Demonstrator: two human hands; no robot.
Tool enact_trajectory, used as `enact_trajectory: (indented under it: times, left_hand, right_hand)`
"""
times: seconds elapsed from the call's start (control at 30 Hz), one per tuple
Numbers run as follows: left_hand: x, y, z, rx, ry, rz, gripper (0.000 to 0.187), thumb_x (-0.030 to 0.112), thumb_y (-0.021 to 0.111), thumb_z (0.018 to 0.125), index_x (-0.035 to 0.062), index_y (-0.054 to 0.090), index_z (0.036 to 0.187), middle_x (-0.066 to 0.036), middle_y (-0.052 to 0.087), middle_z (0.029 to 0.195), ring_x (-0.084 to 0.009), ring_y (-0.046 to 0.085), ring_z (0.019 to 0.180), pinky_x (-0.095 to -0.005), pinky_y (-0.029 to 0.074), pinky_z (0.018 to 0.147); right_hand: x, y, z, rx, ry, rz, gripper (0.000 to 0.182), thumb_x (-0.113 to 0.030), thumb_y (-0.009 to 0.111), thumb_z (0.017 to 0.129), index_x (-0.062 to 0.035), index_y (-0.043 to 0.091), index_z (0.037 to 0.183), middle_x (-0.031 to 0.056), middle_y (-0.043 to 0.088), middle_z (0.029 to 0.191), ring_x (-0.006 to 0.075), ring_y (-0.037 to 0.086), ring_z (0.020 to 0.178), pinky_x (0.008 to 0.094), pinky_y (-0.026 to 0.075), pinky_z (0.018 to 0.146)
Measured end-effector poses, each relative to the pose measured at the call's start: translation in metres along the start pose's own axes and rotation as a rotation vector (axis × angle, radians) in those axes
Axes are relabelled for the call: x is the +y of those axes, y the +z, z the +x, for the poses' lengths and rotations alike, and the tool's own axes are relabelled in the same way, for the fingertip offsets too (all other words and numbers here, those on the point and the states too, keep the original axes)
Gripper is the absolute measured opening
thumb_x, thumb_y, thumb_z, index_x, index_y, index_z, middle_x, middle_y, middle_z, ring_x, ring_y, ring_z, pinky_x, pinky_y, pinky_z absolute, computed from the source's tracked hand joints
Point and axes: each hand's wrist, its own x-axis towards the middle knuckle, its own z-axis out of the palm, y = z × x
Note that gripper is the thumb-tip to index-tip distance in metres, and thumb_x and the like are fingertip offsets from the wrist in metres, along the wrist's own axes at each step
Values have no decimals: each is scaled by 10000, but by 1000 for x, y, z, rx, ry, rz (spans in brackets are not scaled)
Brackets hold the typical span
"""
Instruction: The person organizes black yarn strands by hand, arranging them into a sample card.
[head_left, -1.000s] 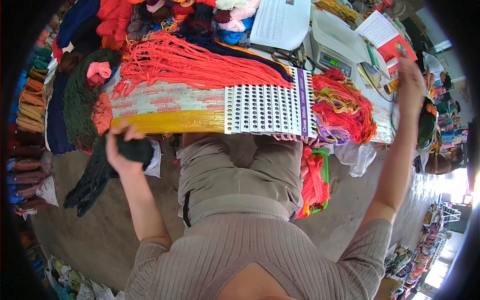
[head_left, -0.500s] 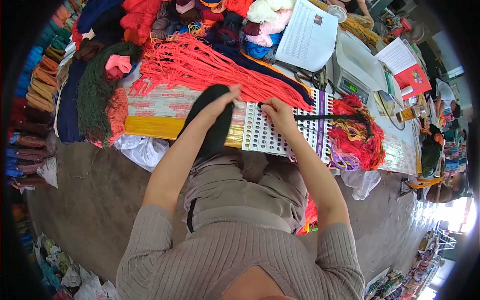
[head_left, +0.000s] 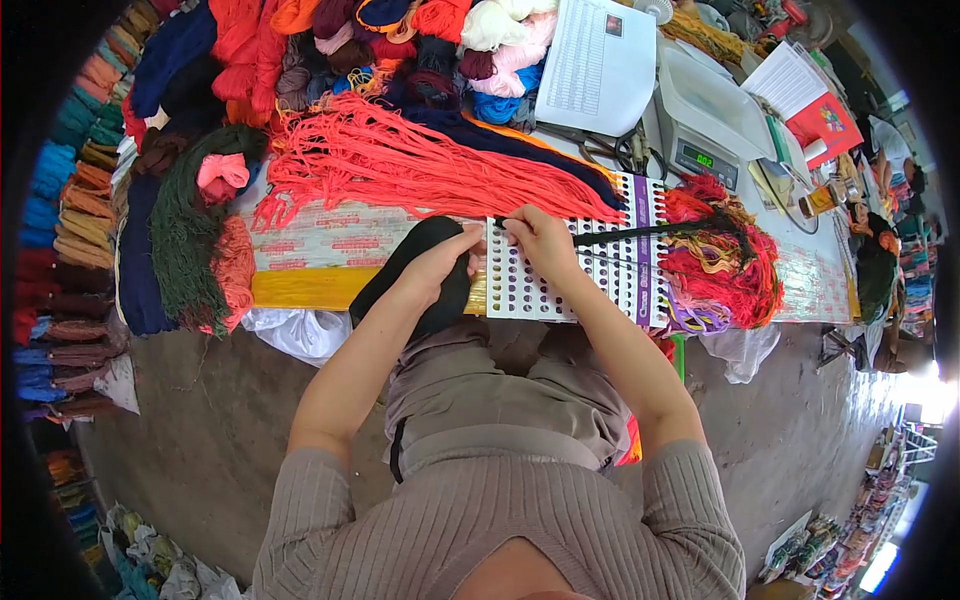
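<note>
My left hand (head_left: 445, 265) is closed around a thick hank of black yarn (head_left: 405, 275) that hangs over the table's front edge. Close by, my right hand (head_left: 543, 243) pinches black yarn at the upper left part of a white perforated card (head_left: 530, 290). A black strand (head_left: 625, 236) runs rightward from this hand across the card to a pile of mixed red yarn (head_left: 715, 260). The fingertips of the right hand partly hide what they pinch. Long coral yarn (head_left: 400, 165) lies just behind both hands.
A digital scale (head_left: 705, 160) with a clear tray stands at the back right, beside scissors (head_left: 630, 150) and a printed sheet (head_left: 597, 70). Dark green yarn (head_left: 190, 230) drapes over the left end. Several colourful skeins crowd the back. White plastic bags (head_left: 300, 333) hang below the edge.
My left hand has come down and closer around the black hank. My right hand has shifted left along the card, still pinching black yarn. The camera view has also moved slightly.
</note>
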Motion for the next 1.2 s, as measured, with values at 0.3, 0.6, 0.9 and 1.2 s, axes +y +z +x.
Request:
enact_trajectory:
  times: [0.3,0.6,0.9,1.2]
  left_hand:
    - [-14,9,18,49,194,113,88,122,558,874,53,553,927,10,524,693,-69,477,574,-206,371,522]
    - [-19,10,20,122,191,155,86,123,567,859,64,553,921,4,529,680,-76,478,545,-210,381,512]
    - [-24,7,24,123,213,173,102,129,551,871,56,541,942,-6,535,646,-82,493,515,-221,394,488]
    - [-23,10,20,134,223,159,90,143,565,864,68,557,913,7,529,661,-78,475,521,-220,391,505]
  right_hand:
    - [-2,0,-6,59,-81,-66,111,-138,577,852,-36,609,881,59,625,657,162,578,553,278,441,544]
    - [-3,0,-8,76,-131,-130,117,-146,581,844,-40,601,889,80,633,680,219,618,625,311,463,590]
    - [-3,-1,-9,67,-131,-117,150,-217,566,847,-73,595,874,114,626,705,309,608,684,399,458,617]
    - [-2,0,-9,67,-124,-162,176,-244,550,857,-73,588,873,151,624,723,332,609,706,420,456,624]
